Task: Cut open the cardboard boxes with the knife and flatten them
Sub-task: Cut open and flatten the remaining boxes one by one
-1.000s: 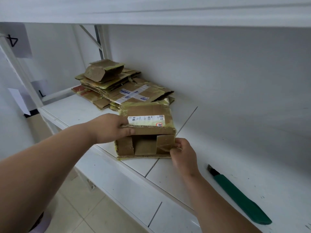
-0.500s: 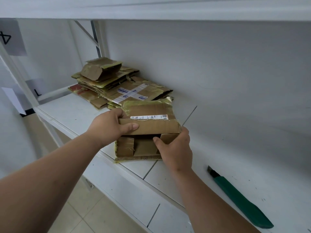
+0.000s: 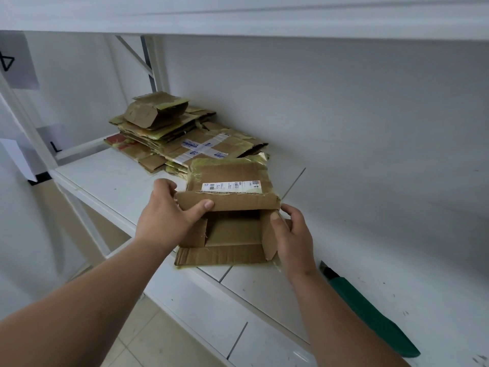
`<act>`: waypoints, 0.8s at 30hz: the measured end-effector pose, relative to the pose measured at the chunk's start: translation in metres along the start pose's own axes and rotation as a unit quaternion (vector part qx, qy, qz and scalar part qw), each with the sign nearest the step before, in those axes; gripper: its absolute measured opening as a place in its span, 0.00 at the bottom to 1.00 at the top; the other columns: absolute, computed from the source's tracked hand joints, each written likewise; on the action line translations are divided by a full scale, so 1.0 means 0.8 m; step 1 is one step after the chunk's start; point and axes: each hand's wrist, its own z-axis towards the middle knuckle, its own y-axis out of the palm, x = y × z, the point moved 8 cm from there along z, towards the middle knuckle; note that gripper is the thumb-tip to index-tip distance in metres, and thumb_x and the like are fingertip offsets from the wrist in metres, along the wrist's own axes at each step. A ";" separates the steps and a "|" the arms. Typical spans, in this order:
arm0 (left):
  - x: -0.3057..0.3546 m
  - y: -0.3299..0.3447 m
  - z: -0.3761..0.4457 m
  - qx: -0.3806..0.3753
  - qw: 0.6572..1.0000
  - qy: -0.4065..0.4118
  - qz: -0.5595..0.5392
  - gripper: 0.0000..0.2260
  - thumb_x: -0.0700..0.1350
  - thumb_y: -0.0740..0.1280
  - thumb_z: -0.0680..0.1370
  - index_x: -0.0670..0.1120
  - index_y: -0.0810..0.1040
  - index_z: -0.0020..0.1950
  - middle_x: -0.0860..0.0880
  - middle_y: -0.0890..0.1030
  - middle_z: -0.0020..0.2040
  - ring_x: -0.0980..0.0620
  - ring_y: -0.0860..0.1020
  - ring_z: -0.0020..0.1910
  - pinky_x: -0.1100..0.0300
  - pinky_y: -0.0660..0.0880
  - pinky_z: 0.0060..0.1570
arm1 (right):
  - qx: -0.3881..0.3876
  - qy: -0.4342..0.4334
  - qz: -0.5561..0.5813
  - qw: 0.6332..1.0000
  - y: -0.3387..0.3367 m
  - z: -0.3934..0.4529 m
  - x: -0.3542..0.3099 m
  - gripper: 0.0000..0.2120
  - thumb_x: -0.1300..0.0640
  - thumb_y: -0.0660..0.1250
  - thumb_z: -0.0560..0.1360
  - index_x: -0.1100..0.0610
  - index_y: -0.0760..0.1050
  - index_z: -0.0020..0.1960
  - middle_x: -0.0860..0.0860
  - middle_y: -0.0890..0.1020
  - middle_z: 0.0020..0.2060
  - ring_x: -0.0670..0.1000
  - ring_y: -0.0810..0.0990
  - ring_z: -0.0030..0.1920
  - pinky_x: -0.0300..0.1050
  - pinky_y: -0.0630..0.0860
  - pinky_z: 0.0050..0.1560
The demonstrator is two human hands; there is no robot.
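Head view, from the left: the left hand (image 3: 169, 221) pinches the top flap of the cardboard box (image 3: 230, 207), thumb over its edge, seemingly to fold it back. That box lies at the front of the white shelf (image 3: 111, 178), its end open. The right hand (image 3: 292, 234) grips the right side flap. Rightmost, the green knife (image 3: 370, 313) lies unheld, likely not needed now.

White shelf (image 3: 111, 178) carries open box (image 3: 232, 207), flattened cardboard stack (image 3: 182, 139), green knife (image 3: 370, 316).
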 end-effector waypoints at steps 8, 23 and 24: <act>-0.001 0.029 -0.015 -0.018 0.985 0.069 0.159 0.43 0.64 0.76 0.65 0.52 0.55 0.71 0.50 0.67 0.66 0.48 0.70 0.64 0.50 0.74 0.54 | -0.025 0.049 0.104 0.993 -0.004 0.004 0.007 0.14 0.53 0.61 0.83 0.42 0.72 0.67 0.37 0.77 0.58 0.45 0.74 0.62 0.57 0.74 0.65; -0.014 0.046 -0.027 -0.271 0.922 0.138 0.240 0.33 0.41 0.62 0.75 0.60 0.59 0.77 0.55 0.67 0.73 0.51 0.69 0.69 0.57 0.67 0.68 | 0.031 0.215 0.331 0.918 -0.022 -0.004 0.043 0.10 0.57 0.65 0.79 0.50 0.81 0.57 0.57 0.86 0.50 0.60 0.83 0.53 0.62 0.81 0.52; -0.020 0.047 -0.027 -0.286 0.918 0.132 0.240 0.33 0.40 0.61 0.75 0.61 0.59 0.77 0.55 0.66 0.73 0.52 0.67 0.70 0.57 0.66 0.69 | 0.026 0.219 0.340 0.914 -0.022 -0.005 0.043 0.11 0.57 0.63 0.79 0.52 0.82 0.57 0.58 0.86 0.50 0.61 0.83 0.54 0.64 0.80 0.55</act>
